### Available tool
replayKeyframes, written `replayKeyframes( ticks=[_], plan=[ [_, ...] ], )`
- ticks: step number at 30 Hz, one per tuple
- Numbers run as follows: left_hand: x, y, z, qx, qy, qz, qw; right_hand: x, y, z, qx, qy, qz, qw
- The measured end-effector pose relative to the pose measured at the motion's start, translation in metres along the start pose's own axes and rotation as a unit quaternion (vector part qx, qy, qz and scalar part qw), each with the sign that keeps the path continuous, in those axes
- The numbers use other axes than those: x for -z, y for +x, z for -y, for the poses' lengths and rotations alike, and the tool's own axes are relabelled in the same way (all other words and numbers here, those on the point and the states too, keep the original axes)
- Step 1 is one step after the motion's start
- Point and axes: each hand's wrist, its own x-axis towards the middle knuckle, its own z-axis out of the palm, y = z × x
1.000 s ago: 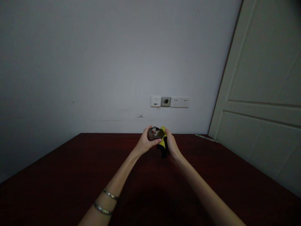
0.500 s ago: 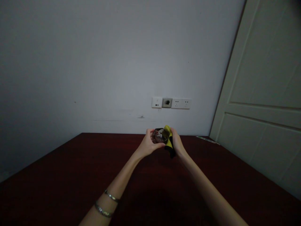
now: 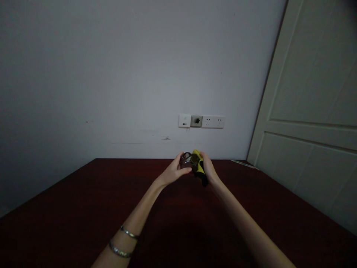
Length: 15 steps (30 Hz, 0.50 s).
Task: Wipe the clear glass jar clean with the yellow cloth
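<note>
Both my arms reach out over a dark red table [image 3: 83, 208]. My left hand [image 3: 173, 172] is closed round a small clear glass object [image 3: 186, 160], held up above the table's far part. My right hand [image 3: 209, 170] is closed on a yellow and black cloth [image 3: 199, 167] and presses it against the right side of the glass object. The two hands touch around these things. Two silver bangles [image 3: 122, 243] sit on my left wrist. What the glass object is exactly I cannot make out in the dim light.
A grey wall stands behind the table with a row of white sockets [image 3: 201, 121]. A pale panelled door [image 3: 312, 111] fills the right side. A thin flat strip [image 3: 245, 163] lies at the table's far right corner.
The hands stay together at the same spot. The cloth has shifted a little over the glass object, and its black end now hangs lower on the right.
</note>
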Motion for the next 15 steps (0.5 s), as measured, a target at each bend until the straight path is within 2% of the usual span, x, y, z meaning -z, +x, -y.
replayKeyframes(
  ticks=[6,11,15],
  plan=[
    [0.006,0.004,0.004,0.013,0.009,-0.033,0.999,-0.002,-0.004,0.008,-0.053,0.009,0.004,0.999],
    [0.005,0.002,0.0,-0.007,0.034,0.003,0.999,-0.006,-0.011,0.008,-0.056,0.023,0.01,0.998],
    [0.008,0.0,-0.001,0.002,0.054,0.004,0.999,-0.011,-0.016,0.004,-0.055,0.037,0.017,0.998]
  ],
)
